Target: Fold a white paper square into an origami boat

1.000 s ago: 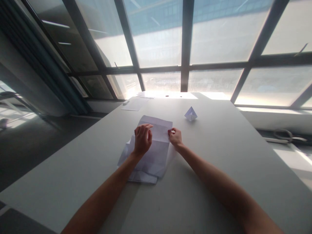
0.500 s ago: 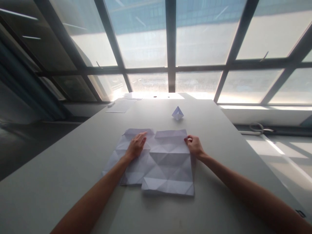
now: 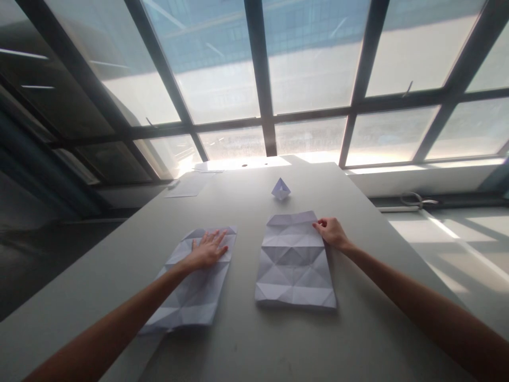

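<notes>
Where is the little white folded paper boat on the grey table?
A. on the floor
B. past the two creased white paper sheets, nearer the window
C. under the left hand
B: the little white folded paper boat stands alone beyond both creased white paper sheets, toward the window.

Strong daylight pours in through the windows [image 3: 310, 69] ahead, washing out the far end of the table [image 3: 254, 162] in white glare. The near table lies in softer grey shade. The left side is dim. Window frames bend outward at the edges.
</notes>
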{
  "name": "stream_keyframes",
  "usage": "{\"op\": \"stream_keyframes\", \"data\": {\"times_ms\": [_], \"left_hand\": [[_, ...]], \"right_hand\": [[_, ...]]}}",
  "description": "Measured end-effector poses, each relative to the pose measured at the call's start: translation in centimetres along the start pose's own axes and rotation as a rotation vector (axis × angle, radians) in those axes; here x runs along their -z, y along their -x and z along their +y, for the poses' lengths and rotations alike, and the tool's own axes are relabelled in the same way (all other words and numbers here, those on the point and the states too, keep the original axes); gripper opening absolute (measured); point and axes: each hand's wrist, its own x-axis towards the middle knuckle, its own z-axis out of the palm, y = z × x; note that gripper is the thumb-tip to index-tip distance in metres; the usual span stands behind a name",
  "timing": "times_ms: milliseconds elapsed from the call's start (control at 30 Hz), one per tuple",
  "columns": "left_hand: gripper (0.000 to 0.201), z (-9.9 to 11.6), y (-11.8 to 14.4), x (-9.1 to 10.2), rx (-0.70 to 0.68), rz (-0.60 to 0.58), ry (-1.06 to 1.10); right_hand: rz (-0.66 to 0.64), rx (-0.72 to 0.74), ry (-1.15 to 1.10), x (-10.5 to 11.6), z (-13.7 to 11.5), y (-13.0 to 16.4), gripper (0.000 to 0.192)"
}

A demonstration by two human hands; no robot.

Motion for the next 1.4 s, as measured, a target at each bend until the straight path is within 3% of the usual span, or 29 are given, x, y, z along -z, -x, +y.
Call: {"op": "stream_keyframes", "data": {"times_ms": [100,233,300,367,467,600,700,933,1167,1400], "left_hand": [[0.057,2.2,-2.5,3.8,-0.020,0.089,0.003],[0.039,9.8,-7.1,7.0,-0.249,0.385,0.210],[0.034,14.3,-8.3,6.9,-0.300,0.482,0.316],[0.031,18.1,-8.3,5.6,-0.339,0.504,0.351],[0.024,21.3,-7.2,2.7,-0.374,0.487,0.286],[0.032,21.3,-6.1,-0.7,-0.419,0.361,0.244],[0.048,20.0,-5.8,-1.8,-0.390,0.275,0.215],[0.058,18.8,-3.3,-2.1,-0.530,0.229,0.190],[0.061,18.2,-2.4,-2.3,-0.487,0.247,0.175],[0.058,18.1,-2.8,-2.4,-0.487,0.250,0.158]], "right_hand": [[0.064,-0.033,0.130,0.3,-0.6,-0.1,0.033],[0.222,0.089,0.268,-0.2,-2.5,0.3,0.034],[0.219,0.129,0.260,-0.9,-3.6,0.9,0.029],[0.190,0.161,0.253,-1.9,-4.5,1.5,0.028],[0.121,0.220,0.288,-3.3,-5.2,2.7,0.031],[-0.009,0.278,0.439,-4.2,-5.0,3.7,0.038],[-0.090,0.292,0.530,-4.6,-4.6,3.9,0.048],[-0.123,0.305,0.565,-5.5,-4.5,3.2,0.055],[-0.091,0.292,0.559,-5.7,-4.9,3.1,0.054],[-0.163,0.322,0.592,-3.6,-2.5,2.5,0.056]]}}
